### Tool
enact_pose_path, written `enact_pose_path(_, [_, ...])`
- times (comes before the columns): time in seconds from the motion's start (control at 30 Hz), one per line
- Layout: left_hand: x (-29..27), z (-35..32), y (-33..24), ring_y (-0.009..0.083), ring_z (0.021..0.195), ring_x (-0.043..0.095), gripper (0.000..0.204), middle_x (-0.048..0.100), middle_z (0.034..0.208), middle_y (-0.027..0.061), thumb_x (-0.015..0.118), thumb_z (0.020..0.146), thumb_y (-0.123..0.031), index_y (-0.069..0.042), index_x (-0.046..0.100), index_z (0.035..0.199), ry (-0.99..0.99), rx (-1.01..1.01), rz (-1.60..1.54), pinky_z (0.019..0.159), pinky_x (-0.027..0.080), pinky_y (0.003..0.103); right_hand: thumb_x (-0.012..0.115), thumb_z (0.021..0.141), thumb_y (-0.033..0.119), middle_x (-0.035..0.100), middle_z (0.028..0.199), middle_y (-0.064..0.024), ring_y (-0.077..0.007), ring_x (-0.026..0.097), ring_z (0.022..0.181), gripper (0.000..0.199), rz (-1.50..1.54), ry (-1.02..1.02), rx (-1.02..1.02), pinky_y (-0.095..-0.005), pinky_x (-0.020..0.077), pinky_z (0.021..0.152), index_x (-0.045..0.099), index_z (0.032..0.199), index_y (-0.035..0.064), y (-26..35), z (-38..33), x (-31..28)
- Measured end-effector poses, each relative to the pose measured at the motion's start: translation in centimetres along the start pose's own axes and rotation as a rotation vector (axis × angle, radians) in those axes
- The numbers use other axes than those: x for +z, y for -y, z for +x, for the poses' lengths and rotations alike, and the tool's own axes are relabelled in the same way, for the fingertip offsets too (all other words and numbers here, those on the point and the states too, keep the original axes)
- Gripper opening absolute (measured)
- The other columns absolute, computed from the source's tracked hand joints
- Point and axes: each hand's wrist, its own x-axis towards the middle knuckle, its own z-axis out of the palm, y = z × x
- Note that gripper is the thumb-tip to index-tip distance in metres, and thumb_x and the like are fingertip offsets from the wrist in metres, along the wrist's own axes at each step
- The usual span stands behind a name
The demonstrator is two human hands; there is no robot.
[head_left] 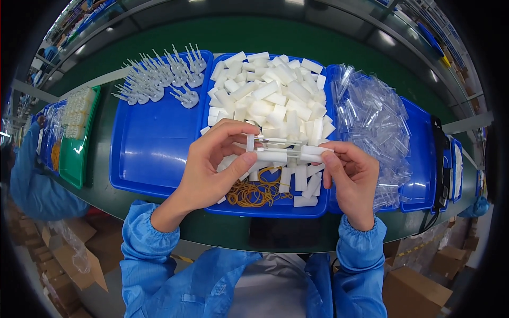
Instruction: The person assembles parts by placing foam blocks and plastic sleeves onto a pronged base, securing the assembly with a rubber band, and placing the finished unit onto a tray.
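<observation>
My left hand (207, 167) pinches the disc-shaped base (251, 143) of a pronged plastic part, its thin prongs pointing right. A white foam block (271, 157) lies along the prongs beside the base. My right hand (354, 175) grips another white foam piece (315, 152) at the prong tips; whether it is one block or two I cannot tell. Both hands are over a blue tray (265, 211) heaped with white foam blocks (265, 93). Tan rubber bands (250, 194) lie at that tray's near edge, below my left hand.
At left, a blue tray (146, 153) bears several upright pronged parts (180, 74). Clear plastic sleeves (368, 116) are piled at right, beside another blue tray (419, 185). A green tray (74, 161) and another person's blue sleeve (34, 180) are far left. Cardboard boxes (416, 289) stand below the green table.
</observation>
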Motion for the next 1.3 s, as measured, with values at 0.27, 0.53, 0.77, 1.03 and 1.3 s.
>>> enact_pose_path(0.27, [-0.1, 0.1, -0.1, 0.0192, 0.107, 0.063, 0.035, 0.057, 0.118, 0.0104, 0.069, 0.091, -0.006, -0.001, 0.06, 0.125, 0.01, -0.011, 0.025, 0.089, 0.054, 0.032, 0.064, 0.096, 0.005, 0.069, 0.081, -0.0069, -0.0047, 0.052, 0.057, 0.018, -0.033, 0.004, 0.012, -0.0197, 0.0396, 0.05, 0.067, 0.111, -0.0053, 0.1, 0.0, 0.0])
enact_pose_path(0.53, [0.4, -0.1, 0.1, 0.021, 0.108, 0.064, 0.04, 0.061, 0.118, 0.0114, 0.074, 0.088, -0.006, -0.002, 0.06, 0.125, 0.06, -0.046, 0.059, 0.087, 0.055, 0.031, 0.066, 0.095, 0.005, 0.069, 0.083, -0.0055, -0.0047, 0.058, 0.066, 0.018, -0.047, 0.034, 0.013, -0.0196, 0.0439, 0.057, 0.07, 0.11, -0.0042, 0.3, -0.3, 0.5])
enact_pose_path(0.77, [0.3, 0.1, -0.2, 0.02, 0.107, 0.065, 0.04, 0.064, 0.116, 0.0115, 0.075, 0.087, -0.004, -0.002, 0.06, 0.124, 0.057, -0.071, 0.02, 0.087, 0.055, 0.031, 0.068, 0.094, 0.005, 0.072, 0.089, -0.0083, -0.0089, 0.066, 0.08, 0.018, -0.089, 0.022, -0.01, -0.0207, 0.0507, 0.068, 0.07, 0.109, -0.0037, 0.1, -0.6, 0.1])
enact_pose_path(1.03, [0.3, -0.1, -0.4, 0.0218, 0.108, 0.066, 0.045, 0.063, 0.125, 0.0151, 0.077, 0.085, -0.007, 0.001, 0.059, 0.125, 0.1, -0.044, 0.095, 0.089, 0.056, 0.035, 0.069, 0.092, 0.002, 0.072, 0.089, -0.0072, -0.0073, 0.065, 0.08, 0.016, 0.032, 0.051, -0.004, -0.0193, 0.0493, 0.067, 0.07, 0.108, -0.0031, 0.2, -0.9, 1.0])
enact_pose_path(1.3, [0.4, 0.0, -0.4, 0.0213, 0.107, 0.066, 0.043, 0.063, 0.124, 0.0147, 0.078, 0.083, -0.004, 0.001, 0.061, 0.123, 0.088, 0.002, 0.137, 0.089, 0.056, 0.034, 0.07, 0.091, 0.003, 0.071, 0.08, -0.0032, -0.0042, 0.057, 0.068, 0.017, -0.132, -0.013, -0.102, -0.0193, 0.0408, 0.057, 0.074, 0.107, -0.0003, 0.5, -1.5, 1.8])
